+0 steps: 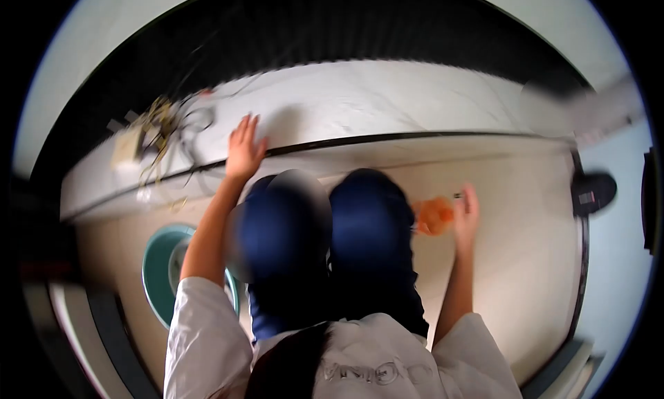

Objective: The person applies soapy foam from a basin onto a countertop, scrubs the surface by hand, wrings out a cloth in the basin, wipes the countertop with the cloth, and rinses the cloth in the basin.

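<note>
My left hand (245,148) is open, fingers extended, at the front edge of the white marbled ledge (387,98). Nothing is in it, and whether the palm rests on the surface I cannot tell. My right hand (466,215) is low beside my right knee, its fingers closed at the edge of a crumpled orange cloth-like thing (434,215). Motion blur hides the exact kind of that thing. A tiny dark spot shows by the fingertips. Below the ledge are my two knees in dark blue trousers (370,222).
A teal basin (159,278) with something pale inside stands on the tiled floor (512,267) by my left arm. Tangled cables (162,129) and a pale box (127,148) lie at the ledge's left end. A dark slipper (593,193) sits at right.
</note>
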Tool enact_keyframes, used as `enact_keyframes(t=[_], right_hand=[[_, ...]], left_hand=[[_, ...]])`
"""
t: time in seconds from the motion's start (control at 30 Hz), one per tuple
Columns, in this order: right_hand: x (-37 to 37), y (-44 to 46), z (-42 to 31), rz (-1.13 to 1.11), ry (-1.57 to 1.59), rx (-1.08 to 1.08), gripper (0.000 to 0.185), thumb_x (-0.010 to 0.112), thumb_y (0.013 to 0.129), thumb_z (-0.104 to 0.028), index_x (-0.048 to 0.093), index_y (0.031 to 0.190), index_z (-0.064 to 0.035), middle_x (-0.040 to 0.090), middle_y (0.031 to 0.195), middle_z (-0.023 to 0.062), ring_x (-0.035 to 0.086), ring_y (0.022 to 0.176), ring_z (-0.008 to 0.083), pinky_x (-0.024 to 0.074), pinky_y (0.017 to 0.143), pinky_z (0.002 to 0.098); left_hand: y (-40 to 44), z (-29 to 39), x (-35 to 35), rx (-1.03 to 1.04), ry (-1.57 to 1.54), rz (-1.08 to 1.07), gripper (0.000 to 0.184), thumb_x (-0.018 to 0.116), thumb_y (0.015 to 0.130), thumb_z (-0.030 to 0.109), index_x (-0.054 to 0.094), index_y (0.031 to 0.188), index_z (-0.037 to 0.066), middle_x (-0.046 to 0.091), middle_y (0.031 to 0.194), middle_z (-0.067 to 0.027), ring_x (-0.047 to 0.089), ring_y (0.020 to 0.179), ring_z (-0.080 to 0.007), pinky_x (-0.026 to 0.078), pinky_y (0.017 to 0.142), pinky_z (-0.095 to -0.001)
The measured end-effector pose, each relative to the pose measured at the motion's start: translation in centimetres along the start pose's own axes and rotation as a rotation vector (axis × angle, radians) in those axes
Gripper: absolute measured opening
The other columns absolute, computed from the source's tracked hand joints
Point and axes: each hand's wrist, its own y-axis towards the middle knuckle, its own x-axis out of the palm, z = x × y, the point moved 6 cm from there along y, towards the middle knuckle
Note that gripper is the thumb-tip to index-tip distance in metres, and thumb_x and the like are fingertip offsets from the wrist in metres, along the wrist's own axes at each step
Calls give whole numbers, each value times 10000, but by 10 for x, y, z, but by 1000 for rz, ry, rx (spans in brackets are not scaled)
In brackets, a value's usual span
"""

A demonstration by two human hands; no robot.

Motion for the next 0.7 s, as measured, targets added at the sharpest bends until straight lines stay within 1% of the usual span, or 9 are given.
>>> enact_keyframes(t=[0.1,0.17,0.33,0.37,0.43,0.5,0.53,0.63,0.7], right_hand=[[23,54,-101,14,212,-112,382,428,855,11,435,1237,6,442,1291,135,437,1178,221,328,990,335],[60,72,-180,-89,275,-282,391,418,845,12,431,1236,24,438,1295,133,448,1167,244,310,999,336],[213,16,-352,-733,490,-552,434,499,789,-23,453,1219,22,457,1281,135,447,1173,236,311,989,336],[248,-7,-374,-840,406,-598,424,536,769,-33,484,1187,16,478,1261,132,443,1179,222,330,978,331],[307,-76,-419,-985,245,-799,353,580,740,-82,552,1084,-10,511,1210,165,501,1115,274,382,933,310],[366,-154,-437,-1137,134,-951,413,564,738,-232,556,1095,-25,507,1208,158,507,1077,307,419,893,352],[399,-194,-436,-1166,55,-1078,412,547,739,-245,561,1093,-34,501,1214,157,511,1067,302,429,884,373],[487,-302,-387,-1291,-144,-1248,403,592,705,-199,526,1070,-42,459,1237,155,508,1038,307,443,850,406],[534,-352,-329,-1392,-187,-1172,414,575,719,-177,507,1105,-46,439,1260,153,450,1127,301,414,891,419]], left_hand=[[-45,-5,-64,-90,-20,147,529,568,801,186,388,1284,69,402,1305,-175,382,1196,-334,293,991,-423],[-95,-19,-98,-229,-18,203,509,565,800,169,405,1272,68,416,1298,-165,402,1176,-335,315,978,-412],[-270,-77,-141,-607,177,223,510,561,794,168,407,1270,69,391,1321,-157,393,1182,-338,318,977,-410],[-307,-91,-143,-696,228,217,528,558,788,144,385,1279,54,376,1330,-166,384,1194,-341,313,982,-411],[-377,-115,-144,-905,327,206,587,567,786,204,342,1306,50,341,1351,-177,369,1209,-322,310,979,-413],[-430,-125,-140,-1106,364,193,624,566,784,240,312,1323,53,327,1359,-184,363,1217,-318,308,980,-414],[-452,-132,-136,-1179,364,192,642,566,783,259,299,1331,58,321,1362,-186,359,1221,-318,308,981,-415],[-488,-138,-108,-1300,291,121,693,566,770,329,272,1355,104,291,1388,-156,306,1262,-313,280,998,-454],[-488,-136,-83,-1325,183,21,705,550,770,383,264,1364,134,253,1410,-140,265,1288,-301,242,1013,-496]])
